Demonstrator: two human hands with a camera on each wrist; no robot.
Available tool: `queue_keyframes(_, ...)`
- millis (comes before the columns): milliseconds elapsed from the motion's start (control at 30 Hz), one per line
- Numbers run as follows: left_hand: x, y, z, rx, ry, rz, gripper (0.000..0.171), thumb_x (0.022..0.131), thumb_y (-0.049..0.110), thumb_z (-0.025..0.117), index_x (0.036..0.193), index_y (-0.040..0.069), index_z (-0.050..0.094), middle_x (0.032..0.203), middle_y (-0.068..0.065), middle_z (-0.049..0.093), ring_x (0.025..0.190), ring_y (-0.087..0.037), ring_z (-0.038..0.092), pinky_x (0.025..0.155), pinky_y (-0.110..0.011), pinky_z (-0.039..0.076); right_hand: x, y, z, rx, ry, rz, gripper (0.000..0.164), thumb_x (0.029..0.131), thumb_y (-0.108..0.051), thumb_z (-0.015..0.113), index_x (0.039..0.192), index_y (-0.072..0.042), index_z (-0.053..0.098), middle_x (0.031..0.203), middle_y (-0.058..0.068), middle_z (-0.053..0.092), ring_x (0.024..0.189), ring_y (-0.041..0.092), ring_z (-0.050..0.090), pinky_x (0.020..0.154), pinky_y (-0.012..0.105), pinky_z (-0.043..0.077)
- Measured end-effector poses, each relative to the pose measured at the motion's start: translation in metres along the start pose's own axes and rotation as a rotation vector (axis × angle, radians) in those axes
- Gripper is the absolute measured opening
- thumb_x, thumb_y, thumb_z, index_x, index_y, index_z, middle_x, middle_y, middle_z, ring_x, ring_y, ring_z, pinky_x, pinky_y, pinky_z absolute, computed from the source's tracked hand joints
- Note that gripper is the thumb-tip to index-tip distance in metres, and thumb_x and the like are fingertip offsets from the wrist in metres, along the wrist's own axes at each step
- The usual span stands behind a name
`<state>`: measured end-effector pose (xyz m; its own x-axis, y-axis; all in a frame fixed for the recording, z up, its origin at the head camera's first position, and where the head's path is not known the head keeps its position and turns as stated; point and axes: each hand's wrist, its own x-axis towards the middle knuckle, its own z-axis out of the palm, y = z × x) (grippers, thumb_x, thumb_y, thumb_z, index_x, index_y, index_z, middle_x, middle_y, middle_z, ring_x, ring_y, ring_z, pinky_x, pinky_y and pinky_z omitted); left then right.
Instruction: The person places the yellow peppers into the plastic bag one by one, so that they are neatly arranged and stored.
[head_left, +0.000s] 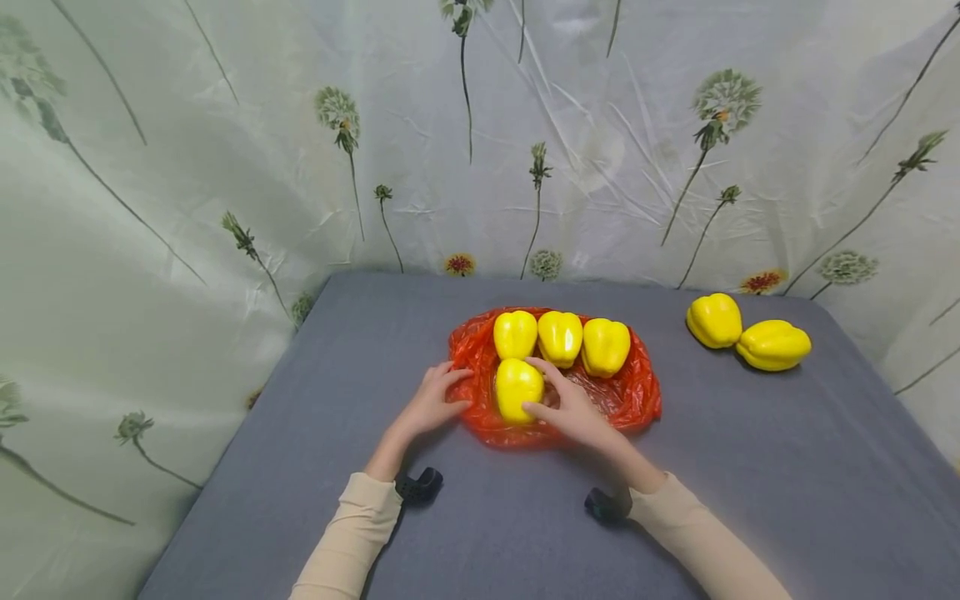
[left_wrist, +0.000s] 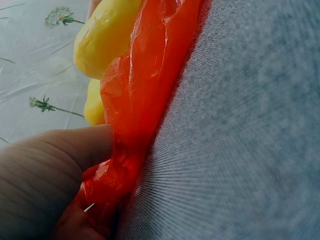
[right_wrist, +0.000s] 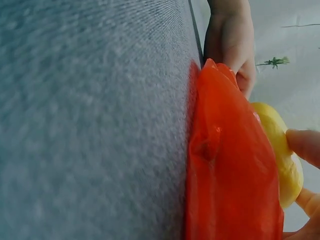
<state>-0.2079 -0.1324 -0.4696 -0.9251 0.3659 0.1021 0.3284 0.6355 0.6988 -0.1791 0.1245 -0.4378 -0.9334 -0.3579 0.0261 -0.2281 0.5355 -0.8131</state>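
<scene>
A red plastic bag [head_left: 643, 385] lies spread open on the table, its sides standing up around several yellow bell peppers. My right hand [head_left: 576, 412] holds the nearest bell pepper [head_left: 517, 393] at the bag's front left, thumb and fingers on its sides. In the right wrist view, that pepper [right_wrist: 281, 150] shows above the bag's red wall. My left hand [head_left: 432, 403] pinches the bag's left edge; in the left wrist view the thumb lies against the plastic [left_wrist: 145, 75]. Behind, a row of three peppers, one of them the middle pepper [head_left: 560, 337], stands along the far side.
Two more yellow bell peppers, a left one [head_left: 714, 321] and a right one [head_left: 774, 345], lie side by side at the table's back right. The grey table [head_left: 750, 450] ends at a hanging curtain [head_left: 420, 150] printed with dandelions.
</scene>
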Motion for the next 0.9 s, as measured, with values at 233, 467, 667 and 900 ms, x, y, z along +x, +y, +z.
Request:
queue_keyframes(233,0.0013,0.0026,-0.0011,-0.006,-0.016,-0.011,0.049,0.084,0.017,0.067,0.13,0.006,0.054,0.143,-0.019,0.04,0.128,-0.036,0.034,0.106,-0.055,0.034,0.0013,-0.0025,0.0038,-0.012,0.043,-0.008,0.061,0.088,-0.027,0.064,0.143,-0.023,0.036,0.125,0.009,0.055,0.088,0.019,0.055,0.079,0.028,0.048)
queue_keyframes(467,0.0013,-0.0007,0.0004,0.012,-0.015,-0.01,0.049,0.084,0.018,0.067,0.13,0.007,0.054,0.143,-0.018,0.041,0.128,-0.035,0.034,0.105,-0.054,0.036,0.0019,-0.0062,0.008,-0.015,0.044,0.029,0.062,0.088,-0.027,0.063,0.143,-0.023,0.035,0.123,0.008,0.053,0.088,0.018,0.052,0.078,0.026,0.047)
queue_keyframes(667,0.0013,-0.0019,0.0006,0.007,-0.015,-0.012,0.049,0.084,0.018,0.067,0.13,0.008,0.054,0.143,-0.018,0.04,0.128,-0.035,0.034,0.104,-0.055,0.036,0.0023,-0.0061,0.009,-0.011,0.037,0.051,0.063,0.088,-0.028,0.063,0.143,-0.025,0.033,0.123,0.008,0.051,0.087,0.017,0.051,0.075,0.025,0.046)
queue_keyframes(900,0.0015,-0.0016,0.001,0.002,-0.013,-0.008,0.049,0.084,0.017,0.067,0.13,0.007,0.054,0.143,-0.017,0.04,0.128,-0.035,0.034,0.104,-0.055,0.036,0.0001,-0.004,0.0008,-0.023,0.038,0.005,0.066,0.088,-0.028,0.063,0.145,-0.02,0.031,0.13,0.011,0.051,0.087,0.018,0.058,0.078,0.029,0.052)
